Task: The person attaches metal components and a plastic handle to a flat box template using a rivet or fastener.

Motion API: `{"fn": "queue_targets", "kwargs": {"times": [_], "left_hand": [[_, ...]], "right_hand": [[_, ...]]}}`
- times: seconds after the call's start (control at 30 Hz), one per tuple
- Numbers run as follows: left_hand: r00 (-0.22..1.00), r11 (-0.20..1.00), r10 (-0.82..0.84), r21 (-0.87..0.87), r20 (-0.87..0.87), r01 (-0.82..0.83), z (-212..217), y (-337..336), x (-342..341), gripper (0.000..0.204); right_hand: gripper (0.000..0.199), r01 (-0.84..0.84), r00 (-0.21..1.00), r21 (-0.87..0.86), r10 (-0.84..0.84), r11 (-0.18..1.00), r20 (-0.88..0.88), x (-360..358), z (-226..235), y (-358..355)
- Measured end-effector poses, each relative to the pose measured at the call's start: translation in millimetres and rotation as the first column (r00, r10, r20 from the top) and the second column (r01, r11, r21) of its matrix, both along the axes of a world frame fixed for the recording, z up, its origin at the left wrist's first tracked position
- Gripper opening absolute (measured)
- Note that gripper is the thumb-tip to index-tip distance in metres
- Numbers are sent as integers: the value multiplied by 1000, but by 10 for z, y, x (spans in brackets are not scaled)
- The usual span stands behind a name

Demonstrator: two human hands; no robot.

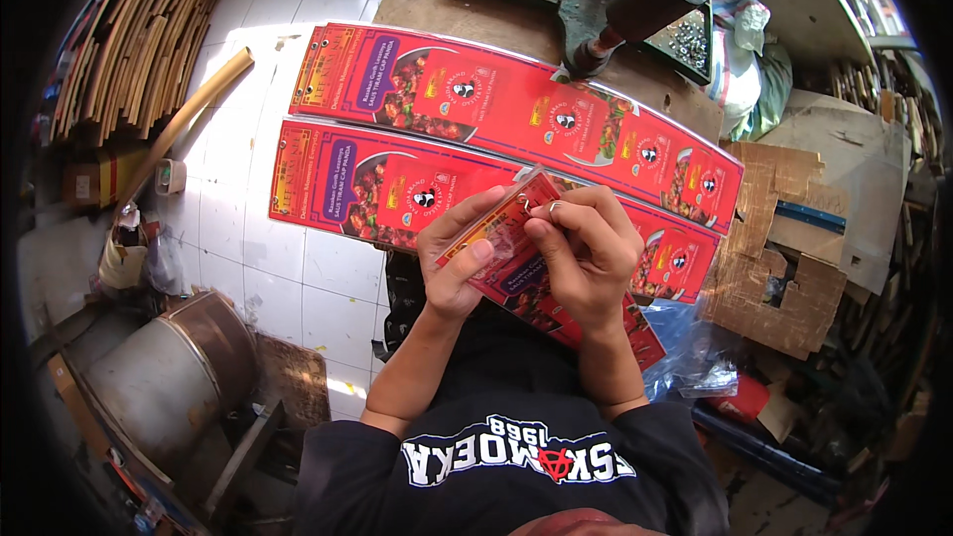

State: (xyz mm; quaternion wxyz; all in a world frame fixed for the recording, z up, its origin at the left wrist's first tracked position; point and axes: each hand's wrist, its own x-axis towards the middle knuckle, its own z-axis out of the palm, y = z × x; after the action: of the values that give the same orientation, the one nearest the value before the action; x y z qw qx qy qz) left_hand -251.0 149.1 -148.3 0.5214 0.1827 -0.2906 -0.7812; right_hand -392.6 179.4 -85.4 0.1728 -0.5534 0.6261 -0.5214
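My left hand (455,263) grips the end of a long red printed strip (523,278) with a glossy see-through film over it. That strip slants down toward my lap, and its middle is partly behind my right hand. At its top end my right hand (591,263) is closed, thumb against forefinger, on a small bent metal hook (527,204); how far it passes through the strip cannot be told. Beyond my hands lie two similar wide red printed panels, a far one (516,144) and a near one (372,164), side by side, with metal eyelets at their left ends.
A press machine's dark head (588,60) stands over the far panel's edge. Trays of small metal parts (685,52) flank it. Cut cardboard (740,268) lies right, beside a plastic bag (685,342). A metal drum (159,372) and a curved pole (194,109) are left.
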Motion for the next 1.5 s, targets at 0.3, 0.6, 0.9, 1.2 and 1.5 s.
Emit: {"fn": "queue_targets", "kwargs": {"times": [0.3,0.6,0.9,1.2,1.5], "left_hand": [[1000,1000,6,4,-22,-5,-31,22,20,52],[1000,998,11,-66,-21,-12,-102,26,34,53],[1000,995,7,-98,11,-6,-34,31,50,51],[1000,991,17,-129,9,-16,-64,38,48,52],[999,999,33,-23,34,-33,-20,59,2,53]], "right_hand": [[13,-9,996,50,4,999,90,34,34,-8],[10,-7,991,136,-12,991,136,52,99,-20],[14,-12,991,187,-13,982,134,47,168,-59],[12,-22,989,276,-19,961,147,35,249,-98],[10,-41,989,221,8,975,148,13,198,-80]]}}
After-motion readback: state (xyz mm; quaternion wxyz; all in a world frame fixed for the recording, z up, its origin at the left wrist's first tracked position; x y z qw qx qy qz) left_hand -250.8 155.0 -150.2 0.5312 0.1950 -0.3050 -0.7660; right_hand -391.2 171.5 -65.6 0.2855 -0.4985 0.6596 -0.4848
